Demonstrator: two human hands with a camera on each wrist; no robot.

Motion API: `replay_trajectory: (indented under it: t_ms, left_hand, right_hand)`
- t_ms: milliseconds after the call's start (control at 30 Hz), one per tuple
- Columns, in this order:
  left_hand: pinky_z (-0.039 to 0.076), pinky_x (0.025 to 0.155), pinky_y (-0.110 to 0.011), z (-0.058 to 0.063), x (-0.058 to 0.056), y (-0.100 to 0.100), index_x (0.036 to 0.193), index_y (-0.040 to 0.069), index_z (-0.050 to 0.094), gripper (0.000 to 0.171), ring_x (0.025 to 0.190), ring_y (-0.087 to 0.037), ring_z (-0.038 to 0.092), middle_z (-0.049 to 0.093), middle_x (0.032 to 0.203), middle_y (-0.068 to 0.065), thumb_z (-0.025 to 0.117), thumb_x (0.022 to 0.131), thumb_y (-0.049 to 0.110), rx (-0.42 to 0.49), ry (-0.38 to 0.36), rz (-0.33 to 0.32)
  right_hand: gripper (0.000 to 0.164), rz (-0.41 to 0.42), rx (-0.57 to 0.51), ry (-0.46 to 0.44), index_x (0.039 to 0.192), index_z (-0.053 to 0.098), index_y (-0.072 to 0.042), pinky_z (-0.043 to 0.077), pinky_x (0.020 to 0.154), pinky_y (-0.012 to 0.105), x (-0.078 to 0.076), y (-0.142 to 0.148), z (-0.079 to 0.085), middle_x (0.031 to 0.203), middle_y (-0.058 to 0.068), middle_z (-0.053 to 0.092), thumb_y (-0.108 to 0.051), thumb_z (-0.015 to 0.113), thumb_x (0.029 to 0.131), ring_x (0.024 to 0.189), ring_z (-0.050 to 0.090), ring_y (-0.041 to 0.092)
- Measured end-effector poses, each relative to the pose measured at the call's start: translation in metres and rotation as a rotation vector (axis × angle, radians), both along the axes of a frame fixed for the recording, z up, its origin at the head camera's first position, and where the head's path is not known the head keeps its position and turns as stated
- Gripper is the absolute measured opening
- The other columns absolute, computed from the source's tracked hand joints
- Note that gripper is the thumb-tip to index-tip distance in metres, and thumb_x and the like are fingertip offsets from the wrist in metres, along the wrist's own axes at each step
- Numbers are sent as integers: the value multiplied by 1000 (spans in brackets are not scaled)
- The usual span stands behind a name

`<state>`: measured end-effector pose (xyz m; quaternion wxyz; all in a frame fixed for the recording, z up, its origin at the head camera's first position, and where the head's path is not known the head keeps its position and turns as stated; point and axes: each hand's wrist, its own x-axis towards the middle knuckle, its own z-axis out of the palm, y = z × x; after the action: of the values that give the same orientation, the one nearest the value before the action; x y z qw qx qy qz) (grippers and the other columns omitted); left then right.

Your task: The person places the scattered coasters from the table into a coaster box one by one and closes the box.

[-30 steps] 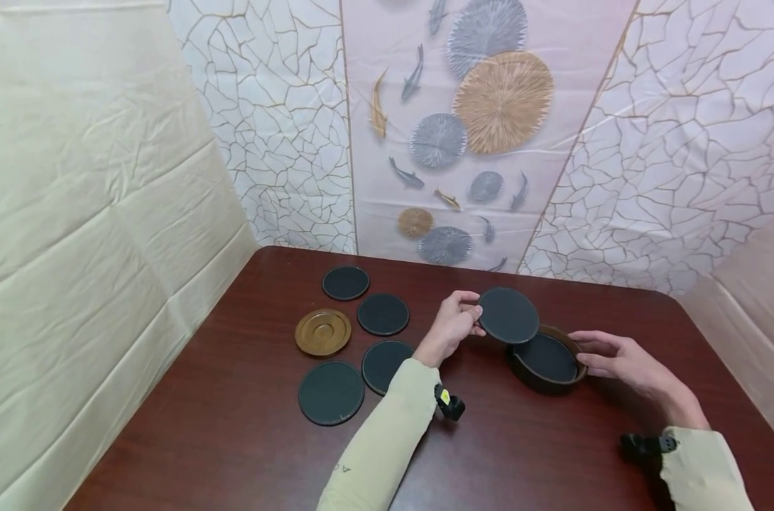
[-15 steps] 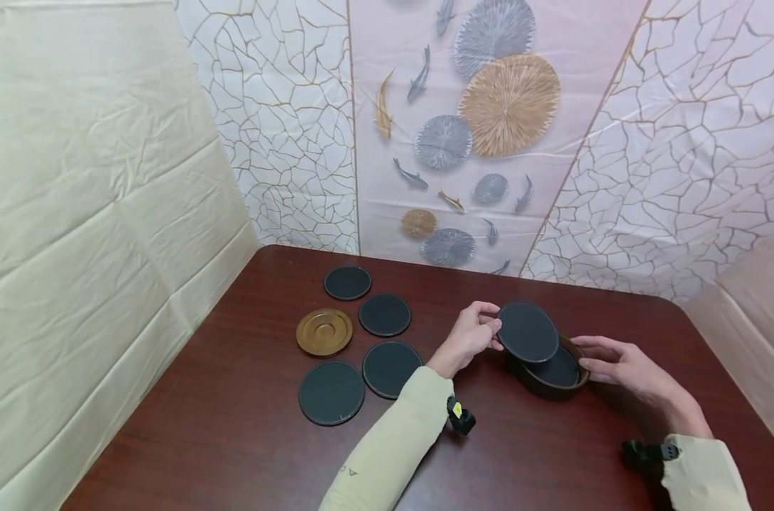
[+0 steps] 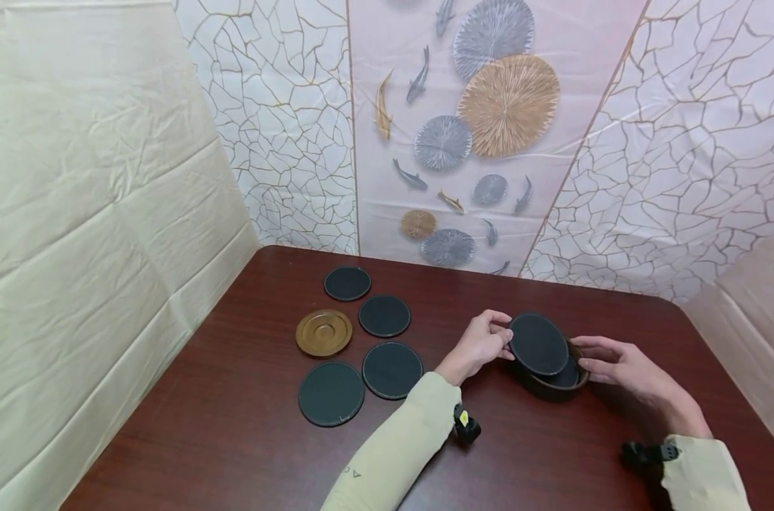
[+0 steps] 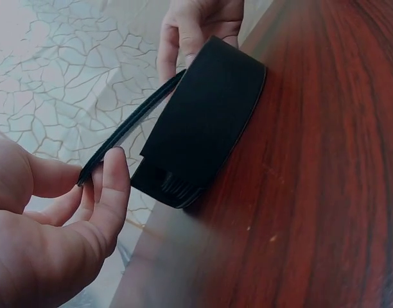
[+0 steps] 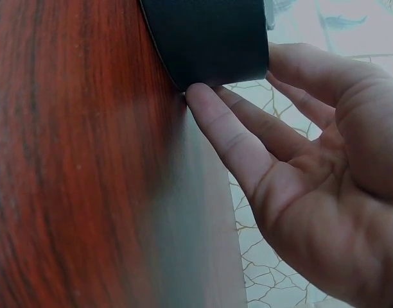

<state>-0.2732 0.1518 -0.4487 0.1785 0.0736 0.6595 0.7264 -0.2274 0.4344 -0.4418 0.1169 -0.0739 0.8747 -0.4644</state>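
Note:
My left hand (image 3: pixel 481 346) pinches a black round coaster (image 3: pixel 539 344) by its left edge, thumb on top and fingers below. The coaster is tilted over the mouth of a dark round coaster holder (image 3: pixel 549 390), its far edge at the holder's rim in the left wrist view. Inside the holder lies another black coaster (image 3: pixel 566 375), partly covered. My right hand (image 3: pixel 636 372) steadies the holder from the right, thumb at the rim and fingers along the outer wall (image 5: pixel 209 45). The holder stands on the table.
Several black coasters lie flat to the left, among them a near one (image 3: pixel 331 394) and a far one (image 3: pixel 347 283). A brown wooden round lid or dish (image 3: pixel 324 333) with rings lies among them. The dark red table (image 3: pixel 521 454) ends at cloth-covered walls behind and beside it.
My left hand has moved right and slightly toward me, carrying the coaster farther over the holder, so more of the coaster inside is covered. The right hand keeps its place at the holder.

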Motion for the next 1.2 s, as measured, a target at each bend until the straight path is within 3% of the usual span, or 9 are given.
replay_trajectory:
  t_ms: [467,600,867,1067,1200]
  left_hand:
    - [60,72,-41,-1,5,11,112,10,62,20,67,-15,64,64,84,-3,65,92,4,-57,7,-17]
    - [60,72,-41,-2,7,13,111,10,64,21,68,-13,63,66,83,-2,67,91,5,-96,45,-27]
    - [56,61,-28,-2,10,12,112,12,68,22,64,-9,61,67,82,3,69,91,9,-207,130,-45]
    - [50,57,-20,-4,8,10,112,14,69,21,60,-7,58,61,78,7,70,91,15,-337,221,-43]
    - [49,57,-19,-3,6,8,112,11,70,20,60,-7,58,60,78,7,69,92,15,-337,243,-44]
  right_hand:
    - [56,9,37,22,141,47,-2,58,78,27,-1,1,-2,128,17,63,-24,67,94,98,65,3]
    - [56,7,17,17,140,47,-1,58,78,27,-2,1,-2,125,11,65,-23,68,93,98,66,2]
    - [57,-5,-3,6,140,47,-1,59,78,28,-3,0,-5,117,-7,68,-23,69,92,99,66,2]
    - [58,-8,16,4,141,47,-2,59,78,28,-3,0,-4,124,7,66,-25,69,92,99,66,2]
    - [59,-16,6,-8,142,45,-1,59,78,28,-2,0,-2,127,18,63,-24,68,93,97,68,6]
